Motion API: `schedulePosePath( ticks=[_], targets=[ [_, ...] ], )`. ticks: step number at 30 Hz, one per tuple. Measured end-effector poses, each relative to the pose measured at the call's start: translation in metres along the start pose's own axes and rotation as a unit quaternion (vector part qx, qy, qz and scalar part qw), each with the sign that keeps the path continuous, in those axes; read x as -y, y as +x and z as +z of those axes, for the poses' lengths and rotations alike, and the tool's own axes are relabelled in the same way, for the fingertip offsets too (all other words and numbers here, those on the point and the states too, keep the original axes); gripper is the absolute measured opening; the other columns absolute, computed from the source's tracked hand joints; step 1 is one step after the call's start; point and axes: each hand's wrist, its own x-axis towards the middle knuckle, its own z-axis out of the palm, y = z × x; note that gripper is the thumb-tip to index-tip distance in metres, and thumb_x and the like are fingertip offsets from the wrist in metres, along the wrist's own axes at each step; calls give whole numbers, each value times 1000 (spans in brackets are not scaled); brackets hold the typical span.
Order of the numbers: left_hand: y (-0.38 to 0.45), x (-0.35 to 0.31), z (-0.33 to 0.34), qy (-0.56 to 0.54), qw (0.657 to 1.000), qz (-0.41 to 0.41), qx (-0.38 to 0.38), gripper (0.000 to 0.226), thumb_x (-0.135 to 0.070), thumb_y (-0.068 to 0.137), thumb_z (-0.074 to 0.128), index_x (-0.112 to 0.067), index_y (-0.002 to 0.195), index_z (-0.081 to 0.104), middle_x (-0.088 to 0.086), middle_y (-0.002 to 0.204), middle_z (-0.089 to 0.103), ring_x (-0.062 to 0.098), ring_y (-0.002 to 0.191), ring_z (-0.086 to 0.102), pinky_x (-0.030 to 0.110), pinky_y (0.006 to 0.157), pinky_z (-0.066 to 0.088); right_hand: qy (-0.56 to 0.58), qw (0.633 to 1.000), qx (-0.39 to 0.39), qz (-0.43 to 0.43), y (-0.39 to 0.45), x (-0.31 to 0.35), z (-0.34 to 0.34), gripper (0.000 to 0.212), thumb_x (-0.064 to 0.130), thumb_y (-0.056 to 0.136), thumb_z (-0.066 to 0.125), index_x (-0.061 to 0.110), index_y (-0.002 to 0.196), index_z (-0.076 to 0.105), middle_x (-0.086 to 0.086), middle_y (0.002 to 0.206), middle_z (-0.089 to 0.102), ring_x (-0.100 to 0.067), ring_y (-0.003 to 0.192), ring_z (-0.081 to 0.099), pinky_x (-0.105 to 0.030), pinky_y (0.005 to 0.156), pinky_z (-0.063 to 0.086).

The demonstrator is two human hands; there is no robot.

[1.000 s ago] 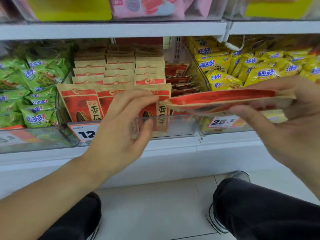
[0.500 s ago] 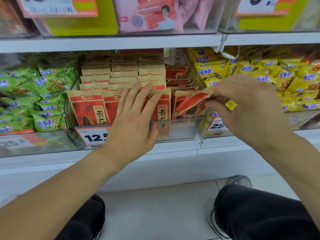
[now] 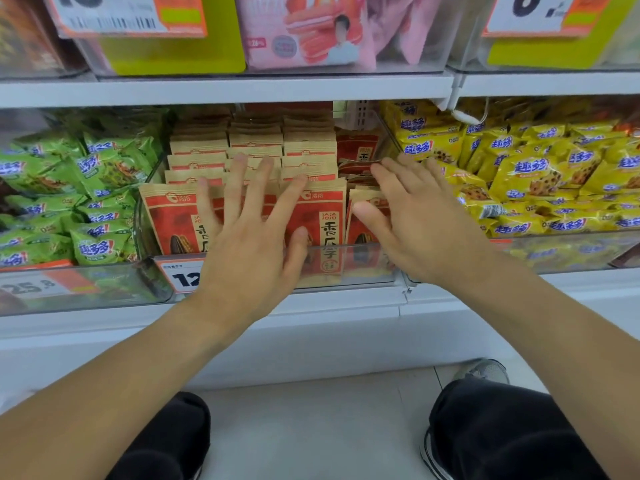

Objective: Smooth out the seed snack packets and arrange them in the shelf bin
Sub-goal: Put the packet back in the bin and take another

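At centre frame I have my left hand (image 3: 254, 233) flat with fingers spread, pressing the front row of seed packets (image 3: 322, 220) standing in the clear shelf bin (image 3: 367, 268). My right hand (image 3: 415, 223), just right of centre, lies open, fingers straight, palm on the rightmost packet (image 3: 363, 220).

head view, facing down, near shelf (image 3: 221, 90)
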Motion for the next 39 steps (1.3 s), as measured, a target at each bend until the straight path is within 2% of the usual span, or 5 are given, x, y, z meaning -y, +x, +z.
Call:
schedulePosePath(
  ticks=[6, 14, 23, 31, 39],
  targets=[
    [4, 5, 2, 28, 997, -66, -16, 50, -48, 101, 30, -34, 148, 40, 15, 160, 23, 39, 150, 7, 70, 114, 1, -16, 998, 8, 62, 33, 11, 8, 104, 74, 81, -11, 6, 158, 8, -12, 165, 16, -32, 154, -1, -53, 123, -3],
    [26, 35, 20, -32, 992, -122, 14, 56, -53, 101, 17, -38, 155, 20, 13, 164, 13, 38, 151, 1, 72, 111, -4, 53, 998, 3, 33, 86, 15, 41, 60, 51, 101, 18, 29, 158, 16, -7, 166, 10, -33, 152, -5, -59, 119, -12],
    [56, 48, 36, -11, 979, -148, 142, 60, -60, 98, 14, -44, 154, -1, 5, 165, -1, 31, 150, -17, 69, 109, -16, 81, 985, 122, 89, 129, 14, 44, 76, 77, 92, 18, 41, 157, 3, 2, 164, -24, -26, 147, -33, -54, 117, -22],
    [52, 50, 30, -10, 989, -145, -16, 58, -55, 97, 23, -32, 148, 39, 10, 153, 36, 32, 147, 19, 66, 115, -4, 51, 994, -72, 59, 92, 42, 30, 72, 67, 90, 30, 33, 153, 32, -11, 156, 33, -37, 148, 21, -63, 119, 0],
    [68, 72, 43, -48, 981, -183, 47, 58, -49, 102, 8, -31, 152, 31, 16, 163, 14, 37, 151, 1, 52, 122, -3, 147, 983, 8, 113, 105, 35, 57, 66, 72, 94, 29, 38, 150, 33, -5, 165, 16, -32, 153, -3, -61, 119, -7]
  ],
)
